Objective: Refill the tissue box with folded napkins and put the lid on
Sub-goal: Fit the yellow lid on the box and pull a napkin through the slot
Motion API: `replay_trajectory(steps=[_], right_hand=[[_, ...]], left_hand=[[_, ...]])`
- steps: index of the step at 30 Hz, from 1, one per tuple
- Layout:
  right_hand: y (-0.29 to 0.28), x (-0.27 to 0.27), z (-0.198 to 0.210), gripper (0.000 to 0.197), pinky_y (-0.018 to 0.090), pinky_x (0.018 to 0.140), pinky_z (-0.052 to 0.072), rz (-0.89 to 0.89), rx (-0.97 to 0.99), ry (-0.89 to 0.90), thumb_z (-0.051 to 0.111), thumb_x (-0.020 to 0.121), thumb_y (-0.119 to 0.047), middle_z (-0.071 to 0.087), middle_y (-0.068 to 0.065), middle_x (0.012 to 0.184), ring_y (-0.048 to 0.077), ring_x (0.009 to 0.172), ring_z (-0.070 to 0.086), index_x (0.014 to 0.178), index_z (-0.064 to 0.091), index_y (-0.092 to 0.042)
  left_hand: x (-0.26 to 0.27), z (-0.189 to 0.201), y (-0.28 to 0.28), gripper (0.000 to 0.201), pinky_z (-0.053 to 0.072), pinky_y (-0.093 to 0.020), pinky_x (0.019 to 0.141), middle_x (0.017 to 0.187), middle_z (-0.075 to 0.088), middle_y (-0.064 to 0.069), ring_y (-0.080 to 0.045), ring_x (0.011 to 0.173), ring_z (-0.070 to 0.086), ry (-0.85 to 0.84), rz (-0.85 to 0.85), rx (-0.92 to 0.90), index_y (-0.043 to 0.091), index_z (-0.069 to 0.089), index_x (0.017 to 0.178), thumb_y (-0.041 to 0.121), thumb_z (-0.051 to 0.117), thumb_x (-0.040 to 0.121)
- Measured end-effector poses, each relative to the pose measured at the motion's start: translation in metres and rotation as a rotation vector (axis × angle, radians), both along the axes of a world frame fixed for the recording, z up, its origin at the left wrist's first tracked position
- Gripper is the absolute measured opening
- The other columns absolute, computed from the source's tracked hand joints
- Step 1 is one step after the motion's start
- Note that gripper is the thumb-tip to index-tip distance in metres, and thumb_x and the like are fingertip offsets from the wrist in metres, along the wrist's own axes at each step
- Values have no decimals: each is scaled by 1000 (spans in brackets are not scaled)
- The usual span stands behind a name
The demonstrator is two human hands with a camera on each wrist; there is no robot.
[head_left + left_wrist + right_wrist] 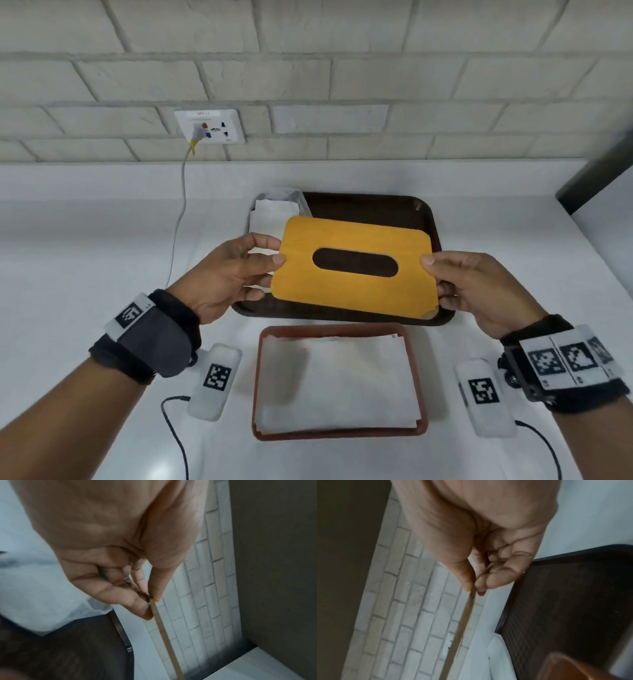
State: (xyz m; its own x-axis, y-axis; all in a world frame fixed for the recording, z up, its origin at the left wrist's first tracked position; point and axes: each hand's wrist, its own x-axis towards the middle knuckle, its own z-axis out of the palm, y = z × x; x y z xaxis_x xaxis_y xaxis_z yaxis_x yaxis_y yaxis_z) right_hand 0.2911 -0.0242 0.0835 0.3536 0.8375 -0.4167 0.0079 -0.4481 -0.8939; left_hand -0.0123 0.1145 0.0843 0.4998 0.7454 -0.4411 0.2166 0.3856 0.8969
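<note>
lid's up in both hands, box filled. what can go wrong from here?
1. The lid is only pinched at its short edges by the left hand and right hand; it could slip or tilt.
2. The napkins sit near the tissue box rim, so a corner may catch under the lid.

A dark tray (424, 212) lies on the white counter (85, 246) below a wall socket (209, 126).

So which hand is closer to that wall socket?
Left. The left hand is just right of and below the wall socket; the right hand is far off right.
</note>
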Motion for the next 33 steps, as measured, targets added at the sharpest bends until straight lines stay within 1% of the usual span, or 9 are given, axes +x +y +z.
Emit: replay_trajectory(steps=[4, 7, 9, 11, 13, 23, 26, 28, 33], right_hand=[[-25, -23, -1, 17, 41, 71, 56, 70, 40, -62, 63, 95, -25, 70, 15, 84, 28, 73, 64, 106, 72, -18], [-41, -37, -12, 20, 44, 71, 59, 110, 43, -154, 64, 93, -29, 72, 16, 90, 35, 76, 66, 112, 69, -27], [-49, -44, -21, 21, 41, 67, 60, 120, 38, -199, 64, 93, -30, 71, 13, 87, 30, 74, 67, 113, 68, -28], [-55, -48, -28, 23, 32, 62, 58, 121, 31, -237, 64, 93, -31, 70, 9, 84, 20, 69, 66, 115, 66, -28], [-60, -51, -35, 25, 28, 59, 55, 111, 19, -249, 65, 92, -30, 69, 7, 82, 16, 65, 64, 117, 64, -26], [-77, -51, -47, 30, 39, 62, 54, 62, -11, -306, 67, 91, -25, 66, 10, 71, 25, 64, 62, 121, 61, -25], [-80, -52, -51, 28, 42, 65, 58, 76, -24, -350, 68, 91, -28, 69, 9, 71, 26, 65, 65, 118, 62, -29], [-81, -54, -54, 27, 41, 66, 59, 87, -24, -395, 67, 91, -30, 70, 6, 71, 25, 67, 68, 118, 62, -31], [-82, -54, -57, 30, 40, 67, 59, 102, -32, -462, 67, 92, -32, 69, -3, 64, 18, 64, 69, 122, 65, -31]], left_hand=[[-27, -9, -42, 34, 47, -26, 61, 77, 68, -3, -12, 65, 65, 21, 40, 113, 22, 63, 123, 22, 68, 90], [-43, -23, -73, 34, 50, -24, 61, 82, 70, 0, -10, 69, 65, 59, 73, 255, 28, 65, 123, 34, 71, 90], [-48, -34, -90, 29, 50, -22, 58, 77, 69, 3, -7, 66, 63, 94, 115, 352, 30, 66, 122, 33, 67, 93], [-51, -46, -102, 28, 50, -22, 58, 74, 66, 5, -5, 64, 62, 137, 128, 441, 33, 64, 123, 26, 61, 96], [-54, -57, -109, 30, 49, -18, 58, 76, 67, 6, -9, 65, 65, 177, 119, 506, 35, 62, 126, 27, 59, 97], [-52, -70, -123, 32, 51, -21, 62, 89, 66, 6, -18, 63, 64, 297, 66, 638, 31, 60, 130, 26, 62, 98], [-52, -73, -127, 32, 50, -19, 63, 91, 65, 10, -15, 64, 65, 329, 60, 647, 36, 61, 127, 26, 63, 97], [-54, -73, -128, 33, 53, -23, 65, 91, 65, 14, -12, 65, 66, 368, 61, 655, 37, 61, 129, 28, 63, 97], [-54, -70, -137, 40, 54, -27, 66, 91, 62, 21, -4, 69, 64, 473, 75, 712, 32, 62, 131, 40, 58, 92]])
